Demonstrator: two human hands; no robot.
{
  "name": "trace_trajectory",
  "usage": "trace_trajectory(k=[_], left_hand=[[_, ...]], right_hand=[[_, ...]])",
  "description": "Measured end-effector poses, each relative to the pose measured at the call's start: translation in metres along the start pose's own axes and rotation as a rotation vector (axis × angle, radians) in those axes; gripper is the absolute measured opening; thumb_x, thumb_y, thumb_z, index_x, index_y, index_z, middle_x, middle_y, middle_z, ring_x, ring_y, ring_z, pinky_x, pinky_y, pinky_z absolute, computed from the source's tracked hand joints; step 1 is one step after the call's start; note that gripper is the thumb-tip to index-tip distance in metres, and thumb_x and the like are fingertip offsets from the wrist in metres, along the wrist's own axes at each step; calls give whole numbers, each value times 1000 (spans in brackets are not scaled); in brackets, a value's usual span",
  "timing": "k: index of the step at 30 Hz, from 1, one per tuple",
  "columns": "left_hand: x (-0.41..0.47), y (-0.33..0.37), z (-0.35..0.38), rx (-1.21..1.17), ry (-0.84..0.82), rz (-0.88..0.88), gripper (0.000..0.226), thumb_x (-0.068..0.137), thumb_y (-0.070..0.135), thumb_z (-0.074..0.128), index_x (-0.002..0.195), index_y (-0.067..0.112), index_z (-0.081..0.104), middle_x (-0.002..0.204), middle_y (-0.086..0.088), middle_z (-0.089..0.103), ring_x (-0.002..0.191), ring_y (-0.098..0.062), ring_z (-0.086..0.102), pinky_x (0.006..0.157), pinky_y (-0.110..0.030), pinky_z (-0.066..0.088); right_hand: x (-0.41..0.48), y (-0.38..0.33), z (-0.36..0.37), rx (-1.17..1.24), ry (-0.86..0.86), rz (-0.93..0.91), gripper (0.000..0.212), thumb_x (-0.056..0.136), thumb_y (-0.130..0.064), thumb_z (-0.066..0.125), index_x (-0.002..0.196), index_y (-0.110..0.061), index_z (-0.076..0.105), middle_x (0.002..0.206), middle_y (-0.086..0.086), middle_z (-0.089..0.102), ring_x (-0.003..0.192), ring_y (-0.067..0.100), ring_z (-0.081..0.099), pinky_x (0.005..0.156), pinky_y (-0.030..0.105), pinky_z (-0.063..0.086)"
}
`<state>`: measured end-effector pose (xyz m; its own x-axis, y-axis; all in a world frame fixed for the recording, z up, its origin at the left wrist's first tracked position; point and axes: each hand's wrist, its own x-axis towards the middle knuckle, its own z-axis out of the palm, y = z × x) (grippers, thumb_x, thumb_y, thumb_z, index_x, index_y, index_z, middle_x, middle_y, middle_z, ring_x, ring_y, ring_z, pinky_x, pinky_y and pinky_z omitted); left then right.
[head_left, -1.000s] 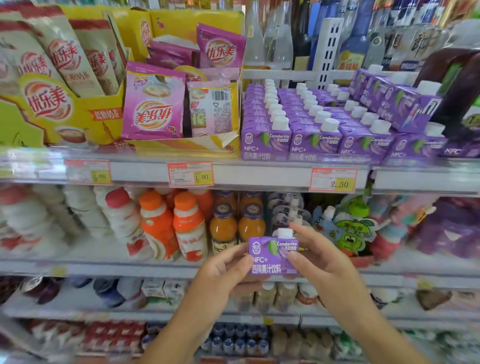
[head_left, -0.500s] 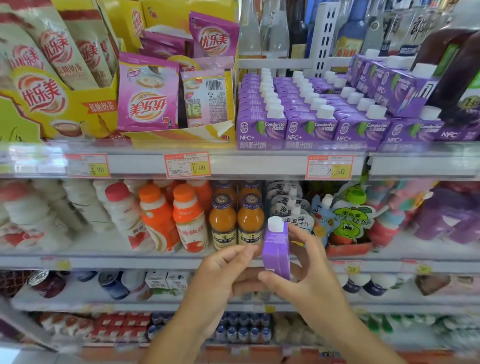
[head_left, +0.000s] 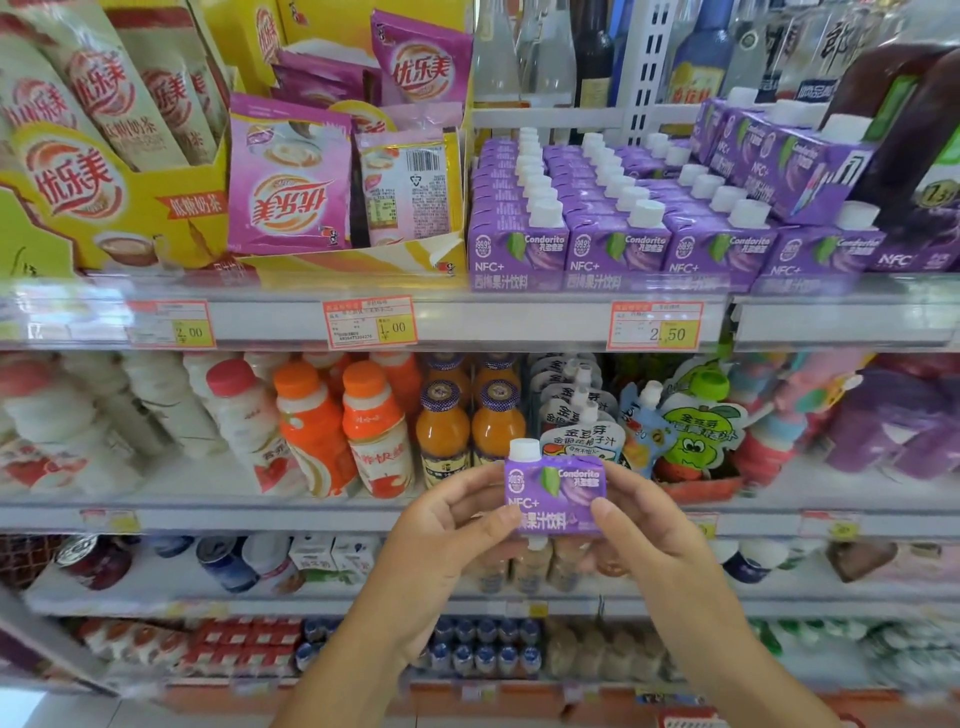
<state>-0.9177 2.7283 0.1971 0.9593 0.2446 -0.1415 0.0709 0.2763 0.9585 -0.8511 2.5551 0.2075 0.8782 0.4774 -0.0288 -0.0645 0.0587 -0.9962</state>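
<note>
Both hands, left (head_left: 441, 525) and right (head_left: 644, 519), pinch the small purple juice carton (head_left: 553, 493), clear of shelves, now turned label-forward.

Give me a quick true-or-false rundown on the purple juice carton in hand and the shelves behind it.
1. The left hand and right hand both hold the purple carton, one at each side edge. True.
2. Its white cap points downward. False: the white cap sits on top, at the carton's left corner.
3. The carton's printed front faces the camera. True.
4. The matching cartons stand on a shelf below the hands. False: they stand in rows higher up, above the 2.50 price tag.
5. The orange-capped bottles stand to the right of the held carton. False: they stand to its left.
</note>
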Motion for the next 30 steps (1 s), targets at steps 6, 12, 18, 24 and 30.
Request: trace_trajectory(k=[6, 12, 18, 24, 30], left_hand=[[-2, 0, 1, 14, -12, 10, 42, 74, 18, 71, 115, 22, 66, 108, -4, 75, 100, -20, 71, 76, -25, 59], [-4, -3, 0, -15, 13, 7, 45, 73, 20, 72, 118, 17, 65, 110, -6, 74, 103, -23, 70, 76, -27, 59], [-5, -7, 5, -55, 10, -30, 37, 82, 24, 63, 111, 3, 69, 106, -16, 74, 98, -30, 72, 76, -33, 61], [-3, -2, 10, 45, 7, -26, 51, 80, 29, 70, 129, 27, 58, 120, 6, 70, 93, -26, 73, 68, -35, 60], [-3, 6, 2, 238, -83, 1, 48, 80, 29, 68, 127, 30, 61, 114, 6, 72, 84, -20, 71, 64, -25, 54]], right_hand=[[3, 4, -2, 53, 26, 9, 34, 87, -20, 56, 121, -21, 61, 101, 2, 73, 73, 13, 65, 60, 24, 56], [1, 6, 4, 25, 86, -43, 29, 90, -12, 59, 117, -20, 58, 99, -11, 72, 73, 16, 69, 58, 21, 55], [-2, 14, 13, -199, 24, -80, 76, 54, -41, 82, 120, -48, 45, 121, -25, 41, 98, 8, 65, 78, 24, 56], [-3, 8, 7, -127, -90, -71, 74, 68, -32, 82, 133, -38, 48, 124, -22, 56, 103, 8, 65, 86, 28, 55], [-6, 4, -1, 22, -160, -21, 30, 87, -21, 62, 117, -26, 65, 112, -2, 69, 101, 15, 67, 76, 22, 56]])
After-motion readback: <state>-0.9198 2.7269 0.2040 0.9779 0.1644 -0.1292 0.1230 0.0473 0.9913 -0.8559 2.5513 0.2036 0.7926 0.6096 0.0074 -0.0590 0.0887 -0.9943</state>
